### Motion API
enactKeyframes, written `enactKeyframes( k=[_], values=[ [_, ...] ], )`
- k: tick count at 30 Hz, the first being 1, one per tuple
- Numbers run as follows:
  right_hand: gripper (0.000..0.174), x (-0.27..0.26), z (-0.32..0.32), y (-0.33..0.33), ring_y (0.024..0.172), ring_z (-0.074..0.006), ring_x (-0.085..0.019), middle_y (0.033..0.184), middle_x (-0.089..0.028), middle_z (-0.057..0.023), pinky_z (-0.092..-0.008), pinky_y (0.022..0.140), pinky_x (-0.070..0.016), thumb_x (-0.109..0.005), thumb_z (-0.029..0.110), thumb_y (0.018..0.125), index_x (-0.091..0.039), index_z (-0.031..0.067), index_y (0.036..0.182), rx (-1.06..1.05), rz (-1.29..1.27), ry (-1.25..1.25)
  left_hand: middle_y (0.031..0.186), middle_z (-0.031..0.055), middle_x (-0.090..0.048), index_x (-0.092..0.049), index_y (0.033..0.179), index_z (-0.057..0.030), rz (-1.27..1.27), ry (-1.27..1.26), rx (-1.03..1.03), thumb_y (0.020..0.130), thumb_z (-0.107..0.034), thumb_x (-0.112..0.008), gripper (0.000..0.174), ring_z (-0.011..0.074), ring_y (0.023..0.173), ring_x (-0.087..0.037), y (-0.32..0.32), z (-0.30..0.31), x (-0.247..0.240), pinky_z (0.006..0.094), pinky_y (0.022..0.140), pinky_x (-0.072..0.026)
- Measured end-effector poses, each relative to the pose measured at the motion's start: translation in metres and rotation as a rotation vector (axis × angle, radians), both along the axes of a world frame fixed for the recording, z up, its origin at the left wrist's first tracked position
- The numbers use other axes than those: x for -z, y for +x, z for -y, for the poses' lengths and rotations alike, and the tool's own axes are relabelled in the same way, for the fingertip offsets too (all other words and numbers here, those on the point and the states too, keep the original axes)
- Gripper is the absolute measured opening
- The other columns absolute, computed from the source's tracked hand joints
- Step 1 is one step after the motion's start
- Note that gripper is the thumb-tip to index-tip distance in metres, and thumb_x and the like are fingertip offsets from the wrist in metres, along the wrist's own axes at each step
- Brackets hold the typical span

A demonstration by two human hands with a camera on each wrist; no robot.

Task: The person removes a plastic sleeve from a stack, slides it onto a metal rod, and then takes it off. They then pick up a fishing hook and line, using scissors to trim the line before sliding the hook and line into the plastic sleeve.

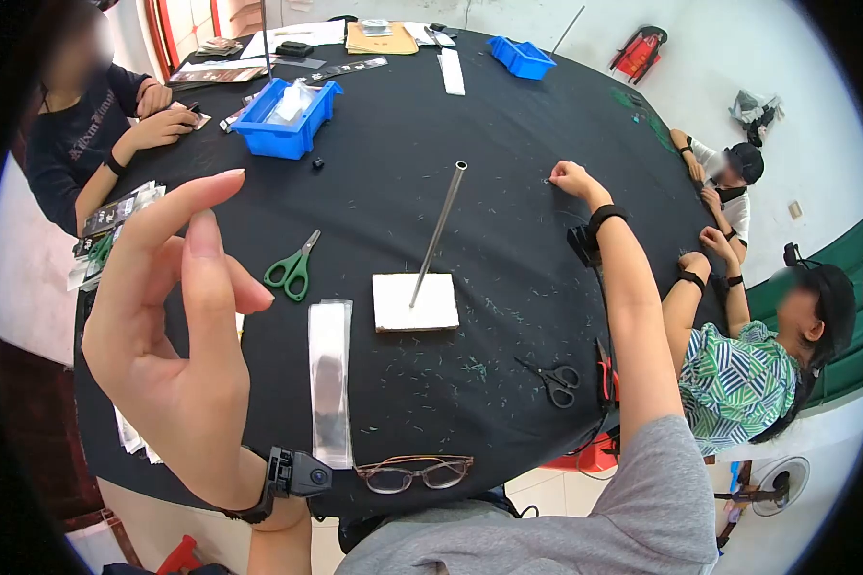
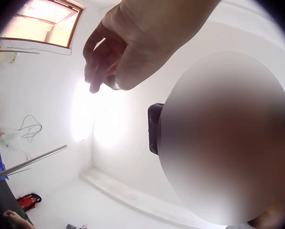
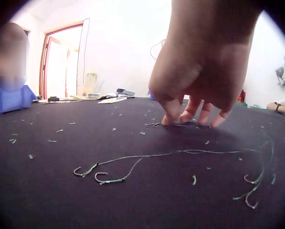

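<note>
My left hand is raised high over the table's left side, its fingers loosely bent and nothing visible between them. The left wrist view shows the same hand against the wall and ceiling. Far forward on the right, my right hand reaches down to the black cloth. Its thumb and forefinger pinch small fish hooks at the tabletop. Nearer in the right wrist view lie more hooks tied to a thin green line. A metal tube leans up from a white block between my hands.
Green scissors, clear plastic sleeves, glasses and black scissors lie on the cloth. Blue bins stand farther back. Green line scraps are scattered about. Other people sit left and right.
</note>
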State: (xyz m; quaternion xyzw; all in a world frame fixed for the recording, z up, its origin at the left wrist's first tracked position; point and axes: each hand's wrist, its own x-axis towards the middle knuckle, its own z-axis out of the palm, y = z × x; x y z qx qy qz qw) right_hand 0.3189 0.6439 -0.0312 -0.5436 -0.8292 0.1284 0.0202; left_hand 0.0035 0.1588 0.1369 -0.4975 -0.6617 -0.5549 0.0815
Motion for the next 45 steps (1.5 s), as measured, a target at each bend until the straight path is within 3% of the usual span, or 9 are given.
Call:
enactKeyframes(
  k=[11,16,22,24,27,33,35,42,45],
  values=[
    [0.004,-0.027,0.027,0.001,0.068,-0.0127,-0.056,0.07,-0.06,-0.0038,-0.028,0.064,-0.0438,-0.053,0.004,0.088,-0.055,0.0014,0.09,-0.143,-0.369,-0.114,0.061,-0.0012,-0.054,-0.065,0.111,-0.0056,-0.031,-0.032,-0.013,0.096,-0.009,-0.048,0.023,0.0017,0.054,-0.047,0.005,-0.001,-0.002,0.0173,0.051,-0.0312],
    [0.002,-0.094,0.118,-0.028,0.06,-0.0099,-0.048,0.063,-0.052,-0.0018,-0.0263,0.056,-0.0387,-0.054,0.004,0.088,-0.053,0.0019,0.088,-0.334,-0.44,0.038,0.062,-0.0008,-0.054,-0.065,0.11,-0.0038,0.029,-0.053,0.04,0.095,-0.007,-0.048,0.023,0.0025,0.055,-0.047,0.013,-0.002,-0.007,0.0177,0.052,-0.0325],
    [0.002,-0.179,0.272,-0.062,0.06,-0.0092,-0.044,0.063,-0.049,-0.0007,-0.0261,0.056,-0.0395,-0.053,0.002,0.09,-0.05,0.0016,0.09,-0.662,-0.602,-0.092,0.087,0.0054,-0.061,-0.062,0.108,0.0035,0.32,-0.114,0.504,0.095,-0.005,-0.046,0.022,0.0087,0.081,-0.055,0.029,-0.018,-0.003,0.0208,0.075,-0.0419],
    [0.006,-0.182,0.296,-0.066,0.059,-0.014,-0.049,0.066,-0.054,-0.0033,-0.0259,0.057,-0.0404,-0.055,0.0,0.087,-0.051,0.0019,0.091,-0.692,-0.626,-0.16,0.094,0.0065,-0.062,-0.061,0.108,0.0049,0.231,-0.108,0.619,0.095,-0.005,-0.046,0.022,0.0109,0.089,-0.057,0.033,-0.026,0.005,0.0232,0.083,-0.0425],
    [0.011,-0.197,0.343,-0.079,0.064,-0.024,-0.057,0.072,-0.06,-0.0076,-0.0276,0.064,-0.0422,-0.057,-0.002,0.083,-0.051,0.0042,0.091,-0.884,-0.585,-0.092,0.092,0.0075,-0.063,-0.06,0.106,0.0073,0.49,-0.258,0.937,0.096,-0.005,-0.046,0.021,0.0123,0.09,-0.057,0.047,-0.029,0.012,0.0256,0.082,-0.044],
    [0.013,-0.194,0.364,-0.075,0.068,-0.0258,-0.061,0.073,-0.062,-0.0076,-0.0293,0.07,-0.0439,-0.057,-0.003,0.082,-0.051,0.0048,0.091,-0.843,-0.671,-0.142,0.091,0.0095,-0.063,-0.059,0.102,0.0079,0.378,-0.351,1.067,0.096,-0.005,-0.047,0.018,0.0142,0.089,-0.058,0.044,-0.026,0.012,0.0278,0.082,-0.0456],
    [0.007,-0.189,0.359,-0.074,0.054,-0.0117,-0.049,0.067,-0.056,-0.0061,-0.0231,0.053,-0.039,-0.06,0.0,0.085,-0.054,-0.0012,0.087,-0.925,-0.725,-0.045,0.091,0.0094,-0.063,-0.059,0.103,0.0075,0.578,-0.328,1.083,0.095,-0.005,-0.049,0.017,0.0149,0.09,-0.059,0.051,-0.024,0.012,0.0292,0.083,-0.0474],
    [0.007,-0.192,0.359,-0.074,0.053,-0.0108,-0.048,0.068,-0.056,-0.0063,-0.023,0.052,-0.038,-0.06,-0.001,0.084,-0.054,-0.0014,0.088,-0.904,-0.749,-0.085,0.094,0.0115,-0.065,-0.06,0.105,0.0074,0.592,-0.337,1.159,0.093,-0.006,-0.055,0.018,0.017,0.089,-0.064,0.056,-0.029,0.018,0.0308,0.082,-0.0511],
    [0.009,-0.193,0.357,-0.074,0.064,-0.0121,-0.054,0.078,-0.059,-0.0077,-0.0239,0.06,-0.0424,-0.06,-0.002,0.084,-0.055,-0.0021,0.091,-0.885,-0.669,-0.103,0.092,0.0119,-0.067,-0.064,0.099,0.0068,0.641,-0.39,1.128,0.091,-0.007,-0.058,0.017,0.0164,0.088,-0.064,0.054,-0.029,0.017,0.0301,0.08,-0.0517]
  ],
)
